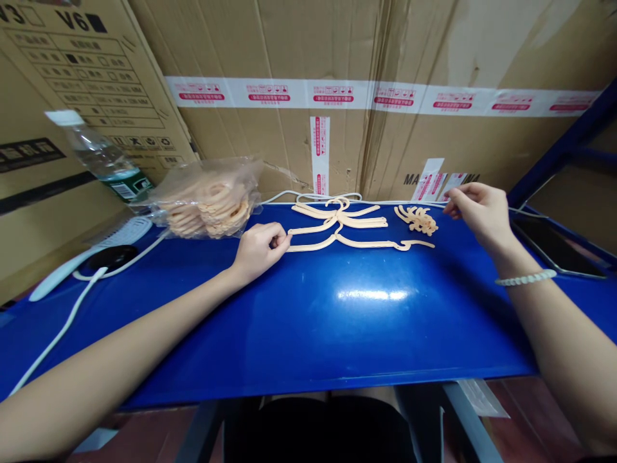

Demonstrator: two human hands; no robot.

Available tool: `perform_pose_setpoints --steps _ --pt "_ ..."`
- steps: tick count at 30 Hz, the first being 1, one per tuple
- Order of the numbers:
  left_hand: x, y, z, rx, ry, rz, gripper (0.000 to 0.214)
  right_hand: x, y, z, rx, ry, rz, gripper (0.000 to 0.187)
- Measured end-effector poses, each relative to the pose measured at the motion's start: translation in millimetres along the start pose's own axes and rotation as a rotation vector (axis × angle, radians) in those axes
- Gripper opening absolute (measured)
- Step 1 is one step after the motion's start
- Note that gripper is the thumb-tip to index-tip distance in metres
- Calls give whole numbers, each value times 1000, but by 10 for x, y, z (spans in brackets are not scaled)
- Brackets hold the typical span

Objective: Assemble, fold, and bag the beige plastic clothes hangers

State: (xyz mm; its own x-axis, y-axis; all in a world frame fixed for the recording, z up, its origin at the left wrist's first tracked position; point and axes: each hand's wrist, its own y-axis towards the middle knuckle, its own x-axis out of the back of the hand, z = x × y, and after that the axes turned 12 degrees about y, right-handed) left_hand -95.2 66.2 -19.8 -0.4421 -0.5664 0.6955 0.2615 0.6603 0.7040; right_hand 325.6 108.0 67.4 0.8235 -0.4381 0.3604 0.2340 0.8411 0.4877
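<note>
Strips, beige and jointed like hangers, lie stacked mid-table on the blue surface, toward its far edge. Your left hand is curled narrow at the left ends of the two nearest strips. Its fingertips are mostly turned out of sight, so you cannot tell whether it pinches those ends or only touches them. Where the strips cross in the middle, they overlap too closely to count.

Your right hand is raised just beside a heap of small curved pieces, thumb and fingers drawn close together; you cannot make out whether anything sits between them. The small pieces tangle, each partly covering the next.

At your left, a clear bag holds more beige pieces, blurred by creases and glare. It overlaps the bottle's foot and the head of a white slotted paddle. To the right, your forearm hides no part of the dark phone, whose screen is unreadable. Both of your forearms and the cardboard behind run out of view.
</note>
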Motion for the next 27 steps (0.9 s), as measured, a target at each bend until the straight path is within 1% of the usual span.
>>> perform_pose_setpoints --steps 3,6,9,10,14,17,21,24,27 --pt "16 18 -9 11 -21 -10 26 35 19 -30 80 -130 11 13" --pt "11 37 -10 -13 -58 -33 8 51 33 -68 149 -267 82 11" --pt "-19 44 6 -29 -79 -22 31 60 58 -127 179 -349 188 16" --pt "-31 44 14 -27 -76 -9 35 63 71 -156 182 -364 222 16" --pt "-85 42 62 -6 -36 107 38 65 136 -314 255 -447 388 19" --pt "-126 56 115 57 -34 203 42 53 181 -441 342 -527 475 27" --pt "-188 101 190 149 -56 270 41 31 225 -558 346 -540 505 32" --pt "-228 148 219 163 -63 273 33 29 254 -608 306 -540 516 29" --pt "-246 195 211 157 -88 275 23 39 276 -641 275 -536 497 23"
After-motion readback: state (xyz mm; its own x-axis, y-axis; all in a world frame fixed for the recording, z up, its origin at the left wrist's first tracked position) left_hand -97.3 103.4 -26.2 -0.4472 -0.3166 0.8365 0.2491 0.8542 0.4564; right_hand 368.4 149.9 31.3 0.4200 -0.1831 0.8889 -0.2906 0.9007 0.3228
